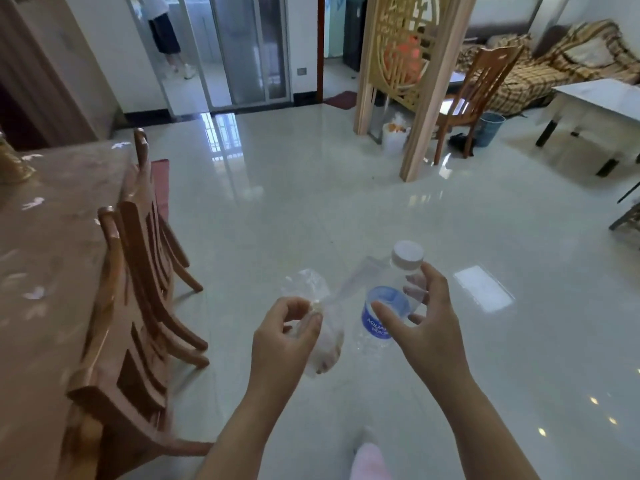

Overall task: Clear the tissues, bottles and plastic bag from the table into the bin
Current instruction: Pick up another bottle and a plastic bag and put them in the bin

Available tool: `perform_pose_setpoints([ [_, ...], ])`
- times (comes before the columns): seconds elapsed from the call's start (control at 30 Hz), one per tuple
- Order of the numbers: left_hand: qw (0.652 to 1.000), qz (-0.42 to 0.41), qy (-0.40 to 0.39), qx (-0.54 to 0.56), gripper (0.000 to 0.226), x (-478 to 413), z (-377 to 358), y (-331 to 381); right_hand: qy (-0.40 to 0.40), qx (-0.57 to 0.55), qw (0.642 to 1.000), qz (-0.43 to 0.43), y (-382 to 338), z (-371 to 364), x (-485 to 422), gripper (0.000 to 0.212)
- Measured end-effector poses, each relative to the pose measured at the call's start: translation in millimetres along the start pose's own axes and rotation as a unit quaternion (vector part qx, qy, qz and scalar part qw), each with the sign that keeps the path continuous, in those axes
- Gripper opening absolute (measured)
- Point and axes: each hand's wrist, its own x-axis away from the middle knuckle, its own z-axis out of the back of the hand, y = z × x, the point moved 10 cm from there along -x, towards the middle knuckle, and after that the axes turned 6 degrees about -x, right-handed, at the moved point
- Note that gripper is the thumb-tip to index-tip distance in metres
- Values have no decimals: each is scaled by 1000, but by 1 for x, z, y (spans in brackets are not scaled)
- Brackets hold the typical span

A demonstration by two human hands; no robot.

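Note:
My left hand point(287, 336) is shut on a crumpled clear plastic bag point(322, 327) held out over the floor. My right hand point(429, 327) grips a clear water bottle point(388, 306) with a white cap and blue label, tilted to the upper right. Both hands are low in the middle of the view, close together. A white bin point(393, 136) lined with a bag stands far ahead by the wooden screen. A blue bin point(490, 128) sits beside the far chair. The brown table point(45, 237) lies at my left with small white scraps on it.
Two wooden chairs point(138, 271) stand against the table on my left. A carved wooden screen point(412, 81) and another chair point(474, 95) stand ahead right, with a white table point(595, 105) and a sofa beyond. A person stands in the far doorway. Glossy tiled floor stretches between.

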Motion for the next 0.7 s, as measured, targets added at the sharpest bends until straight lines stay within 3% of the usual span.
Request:
perform_pose_setpoints([
  [0.37, 992, 17, 120, -19, 9, -159, -30, 36, -118, -11, 991, 58, -2, -49, -214, 78],
  [0.7, 976, 64, 205, -24, 9, -299, 14, -12, -208, -32, 976, 55, 2, -186, -348, 77],
])
